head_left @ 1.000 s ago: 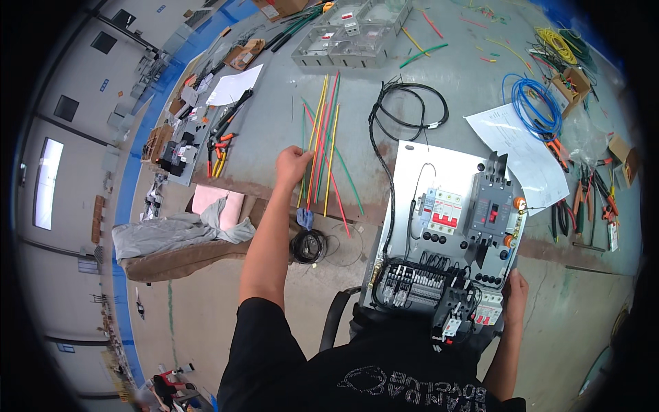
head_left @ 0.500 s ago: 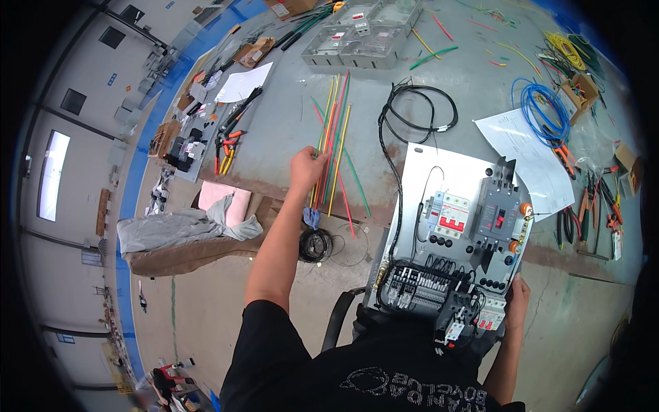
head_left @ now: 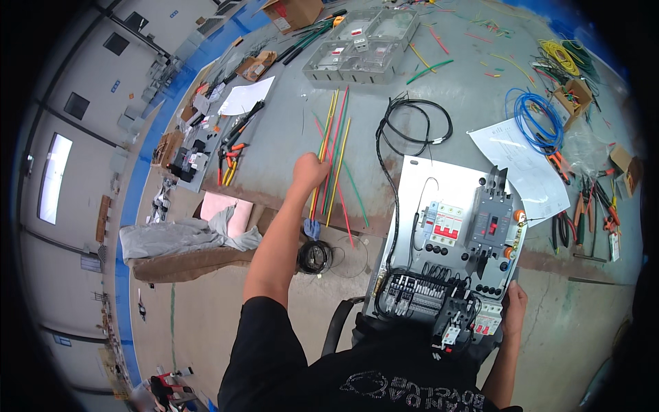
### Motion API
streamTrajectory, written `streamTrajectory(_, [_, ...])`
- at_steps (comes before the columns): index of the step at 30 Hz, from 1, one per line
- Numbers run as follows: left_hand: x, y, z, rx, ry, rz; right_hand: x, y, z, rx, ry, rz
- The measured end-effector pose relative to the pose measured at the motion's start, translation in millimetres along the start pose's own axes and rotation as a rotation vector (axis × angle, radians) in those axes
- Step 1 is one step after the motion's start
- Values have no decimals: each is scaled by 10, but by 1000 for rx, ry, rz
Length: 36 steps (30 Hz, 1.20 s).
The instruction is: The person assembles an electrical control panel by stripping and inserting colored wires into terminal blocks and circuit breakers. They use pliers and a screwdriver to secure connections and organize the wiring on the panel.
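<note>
My left hand [head_left: 311,170] reaches over the table's near edge, its fingers closed at the left side of a bunch of long thin coloured strands [head_left: 336,154]. Yellow, red and green, they lie nearly parallel, some jutting past the edge; I cannot tell whether they are wires or sleeves. A white electrical mounting panel [head_left: 416,180] leans between my body and the table. It carries a grey breaker [head_left: 491,223], a smaller white breaker with red levers [head_left: 447,224], and terminal rows with black wiring [head_left: 420,292]. Gripping the panel's lower right edge is my right hand [head_left: 515,307], its fingers partly hidden.
A coiled black cable [head_left: 439,141] runs from the panel onto the table [head_left: 274,161]. Printed sheets [head_left: 511,154], blue wire [head_left: 539,120] and pliers [head_left: 583,213] lie right. Grey plastic boxes [head_left: 371,69] stand at the back. Cutters [head_left: 230,165] lie left, above a cloth-draped seat [head_left: 182,237].
The view has tilted slightly, shifting the table lower in the picture. My left hand sits a little farther along the strands. My right hand keeps its place on the panel.
</note>
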<state>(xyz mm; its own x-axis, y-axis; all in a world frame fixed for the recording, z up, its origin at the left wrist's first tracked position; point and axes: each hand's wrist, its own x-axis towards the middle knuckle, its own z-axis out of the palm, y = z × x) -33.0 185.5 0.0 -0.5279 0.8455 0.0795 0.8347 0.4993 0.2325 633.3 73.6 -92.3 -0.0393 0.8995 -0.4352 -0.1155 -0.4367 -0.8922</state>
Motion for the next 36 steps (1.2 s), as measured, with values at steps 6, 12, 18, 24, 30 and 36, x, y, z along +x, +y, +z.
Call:
streamTrajectory(6, [29,-105,36,-16,1,62,40,1,43,72,8,1])
streamTrajectory(12, [149,-174,54,-15,-26,-11,7,-48,68,85,-26,-11])
streamTrajectory(18, [167,-199,52,-116,17,-48,14,-1,91,106,-4,-10])
streamTrajectory(24, [151,-279,87,-42,105,-54,37,35,43,81,-11,6])
streamTrajectory(30, [201,-385,125,-58,167,-39,11,-5,87,73,-11,-5])
streamTrajectory(36, [258,-412,108,-41,90,-108,12,-18,76,98,-31,-6])
